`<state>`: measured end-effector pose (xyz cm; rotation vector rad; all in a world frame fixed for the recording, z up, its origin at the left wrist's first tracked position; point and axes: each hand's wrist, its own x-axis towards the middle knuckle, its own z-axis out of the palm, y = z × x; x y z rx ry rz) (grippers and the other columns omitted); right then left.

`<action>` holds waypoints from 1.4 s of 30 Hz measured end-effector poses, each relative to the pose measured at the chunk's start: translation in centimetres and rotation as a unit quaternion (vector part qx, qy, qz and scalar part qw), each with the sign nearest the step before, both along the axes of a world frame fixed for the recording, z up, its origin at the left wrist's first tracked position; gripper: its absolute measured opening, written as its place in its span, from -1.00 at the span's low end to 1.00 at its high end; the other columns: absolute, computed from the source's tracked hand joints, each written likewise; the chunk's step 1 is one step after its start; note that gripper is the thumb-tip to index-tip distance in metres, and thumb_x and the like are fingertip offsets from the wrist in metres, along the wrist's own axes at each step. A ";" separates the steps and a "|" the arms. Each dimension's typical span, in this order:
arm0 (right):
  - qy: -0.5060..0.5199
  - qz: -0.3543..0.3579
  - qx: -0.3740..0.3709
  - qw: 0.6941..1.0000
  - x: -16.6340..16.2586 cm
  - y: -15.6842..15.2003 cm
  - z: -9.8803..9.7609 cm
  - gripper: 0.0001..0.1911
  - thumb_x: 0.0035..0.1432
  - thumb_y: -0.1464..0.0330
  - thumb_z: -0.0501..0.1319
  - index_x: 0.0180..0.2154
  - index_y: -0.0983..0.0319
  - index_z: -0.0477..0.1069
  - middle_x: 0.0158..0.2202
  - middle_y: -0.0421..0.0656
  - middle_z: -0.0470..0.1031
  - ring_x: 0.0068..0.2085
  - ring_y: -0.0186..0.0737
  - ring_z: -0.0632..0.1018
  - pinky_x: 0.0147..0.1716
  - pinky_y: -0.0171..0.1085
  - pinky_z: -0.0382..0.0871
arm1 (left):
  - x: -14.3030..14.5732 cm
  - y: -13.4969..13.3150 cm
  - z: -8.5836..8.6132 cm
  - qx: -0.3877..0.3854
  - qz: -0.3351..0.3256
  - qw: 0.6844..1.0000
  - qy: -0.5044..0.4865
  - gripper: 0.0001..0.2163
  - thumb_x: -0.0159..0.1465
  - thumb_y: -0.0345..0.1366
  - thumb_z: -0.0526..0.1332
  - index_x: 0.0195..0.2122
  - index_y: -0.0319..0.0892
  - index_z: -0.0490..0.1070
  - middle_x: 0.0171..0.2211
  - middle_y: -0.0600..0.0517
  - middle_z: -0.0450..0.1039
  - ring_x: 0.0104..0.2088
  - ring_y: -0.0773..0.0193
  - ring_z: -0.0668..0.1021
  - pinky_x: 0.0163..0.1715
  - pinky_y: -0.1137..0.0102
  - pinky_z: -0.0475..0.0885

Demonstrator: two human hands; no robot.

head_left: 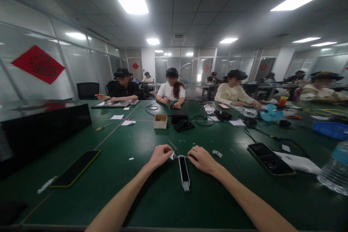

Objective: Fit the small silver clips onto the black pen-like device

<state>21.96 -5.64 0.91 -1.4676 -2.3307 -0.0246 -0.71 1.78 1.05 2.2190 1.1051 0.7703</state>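
Both my arms reach forward over a green table (152, 195). My left hand (160, 155) is closed in a pinch on a small white part (173, 156). My right hand (202, 159) is closed too, its fingertips at the far end of a slim black and white device (184, 172) that lies on the table between my hands. A thin metal piece runs between the two hands at the device's far end. A small white and grey part (217, 153) lies just right of my right hand.
A phone in a green case (76, 168) lies to the left, another phone (270, 158) and white paper to the right, a water bottle (335, 168) at the right edge. A black box (40, 123), cardboard box (160, 120), cables and several seated people are farther off.
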 end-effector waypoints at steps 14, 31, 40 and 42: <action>-0.005 -0.026 -0.061 0.998 -0.6 -0.2 0.5 -0.81 0.20 0.35 0.06 -0.24 0.24 0.42 -0.24 -0.11 0.43 -0.23 -0.22 0.41 -0.24 -0.25 0.29 | -0.2 0.8 -1.3 -0.004 -0.029 0.998 0.050 -0.78 0.19 -0.23 0.10 -0.32 -0.21 0.49 -0.35 0.04 0.53 -0.34 0.30 0.53 -0.29 0.47 0.37; 0.026 -0.011 -0.060 0.998 -0.5 -0.2 0.2 -0.79 0.24 0.31 0.03 -0.21 0.23 0.39 -0.24 -0.13 0.42 -0.24 -0.24 0.41 -0.23 -0.25 0.31 | -0.1 -0.9 -0.4 0.116 -0.070 0.969 0.208 -0.82 0.28 -0.27 0.01 -0.19 -0.13 0.35 -0.33 0.03 0.47 -0.31 0.25 0.49 -0.33 0.44 0.31; 0.011 -0.080 0.022 0.997 2.4 0.7 0.8 -0.74 0.24 0.28 -0.02 -0.24 0.24 0.39 -0.26 -0.09 0.43 -0.22 -0.19 0.42 -0.19 -0.20 0.28 | 0.1 -1.6 0.4 0.117 -0.079 0.968 0.206 -0.84 0.25 -0.29 0.04 -0.25 -0.17 0.36 -0.35 0.01 0.43 -0.35 0.25 0.46 -0.35 0.42 0.29; -0.003 -0.142 0.021 0.990 4.0 0.8 1.1 -0.75 0.23 0.28 -0.01 -0.26 0.24 0.39 -0.27 -0.07 0.44 -0.22 -0.18 0.42 -0.22 -0.22 0.28 | 0.1 -1.6 0.5 0.116 -0.081 0.968 0.205 -0.84 0.23 -0.27 0.05 -0.25 -0.17 0.36 -0.35 0.01 0.43 -0.35 0.25 0.46 -0.35 0.42 0.29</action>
